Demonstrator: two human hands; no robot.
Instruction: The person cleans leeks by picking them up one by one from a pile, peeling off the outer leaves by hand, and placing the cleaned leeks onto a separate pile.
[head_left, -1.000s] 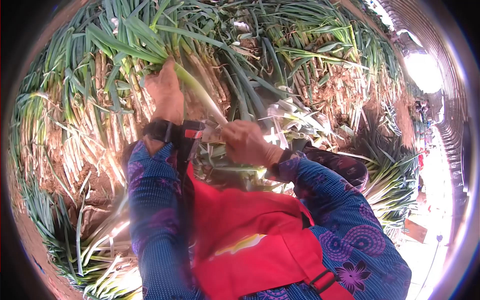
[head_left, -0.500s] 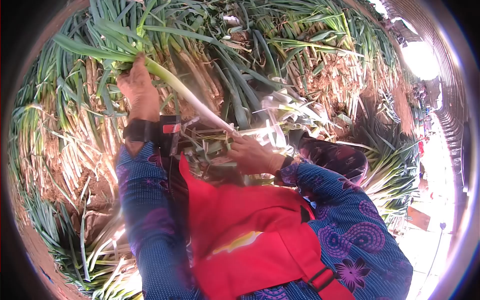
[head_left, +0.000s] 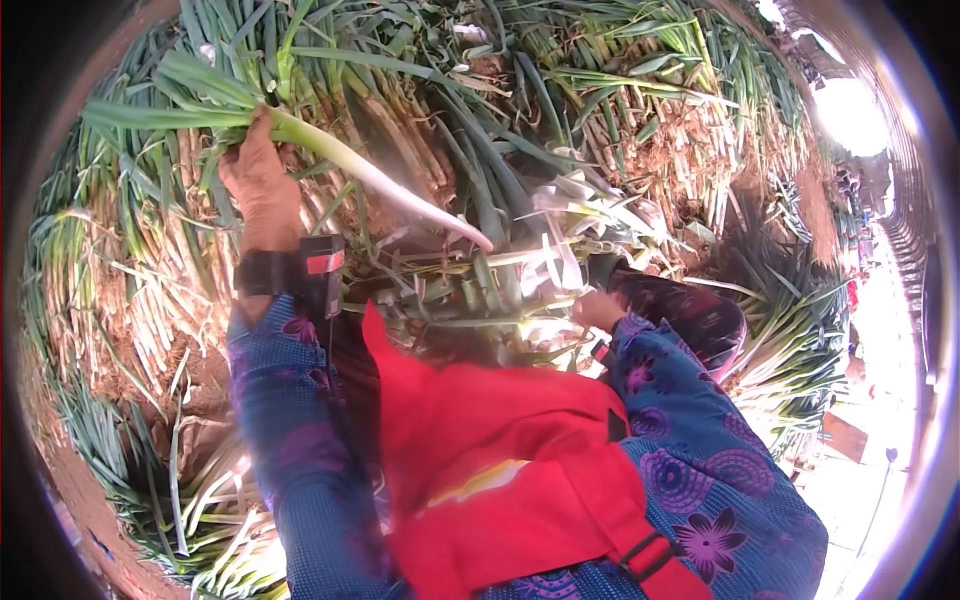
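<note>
My left hand is closed around a leek just below its green leaves, at the upper left. The leek's white end points down to the right, free of my other hand. My right hand is lower down at the right, by my sleeve and dark trouser leg; it is small in view and its fingers are mostly hidden. Loose leaf scraps lie between the two hands.
Dense rows of leeks fill the left, and another pile stands at the upper right. More leeks lie at the right and others at the lower left. A ribbed wall curves along the right.
My left hand has moved left with the leek. My right hand has let go of the leek's white end and moved right and back toward my leg.
</note>
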